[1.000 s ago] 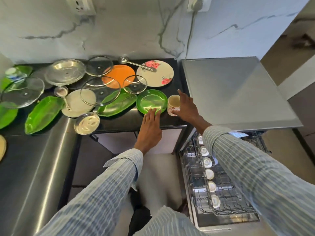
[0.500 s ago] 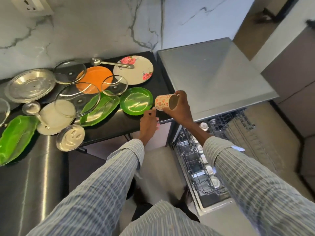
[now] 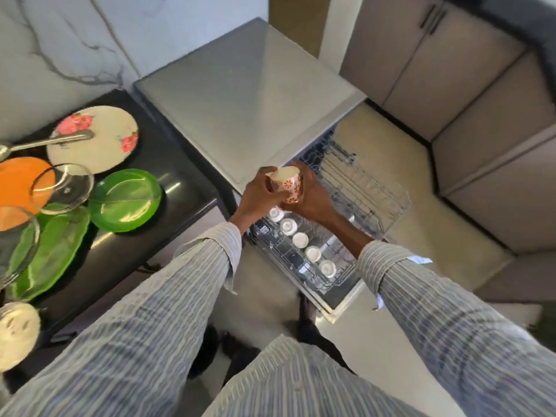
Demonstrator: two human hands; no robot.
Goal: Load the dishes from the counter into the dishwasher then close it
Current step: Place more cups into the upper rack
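A cream cup with red flowers [image 3: 287, 185] is held in the air over the pulled-out dishwasher rack [image 3: 355, 188], bottom tilted up. My right hand [image 3: 313, 197] grips it from the right and my left hand [image 3: 258, 194] holds it from the left. Several white cups [image 3: 301, 239] stand upside down in a row along the rack's left side. On the black counter [image 3: 177, 164] lie a round green plate [image 3: 125, 200], a flowered plate [image 3: 96, 139], an orange plate [image 3: 18, 188], a green leaf-shaped plate [image 3: 51, 251], a glass lid [image 3: 61, 188] and a ladle [image 3: 48, 141].
The steel dishwasher top [image 3: 249, 94] stands right of the counter. The open door [image 3: 340, 299] lies low under the rack. Beige cabinets [image 3: 451, 70] fill the right side. A steel lid [image 3: 16, 332] sits at the counter's near left edge.
The cup came off the counter and travelled right, over the rack. My left hand left the counter edge and joined the right on the cup. The view swung right.
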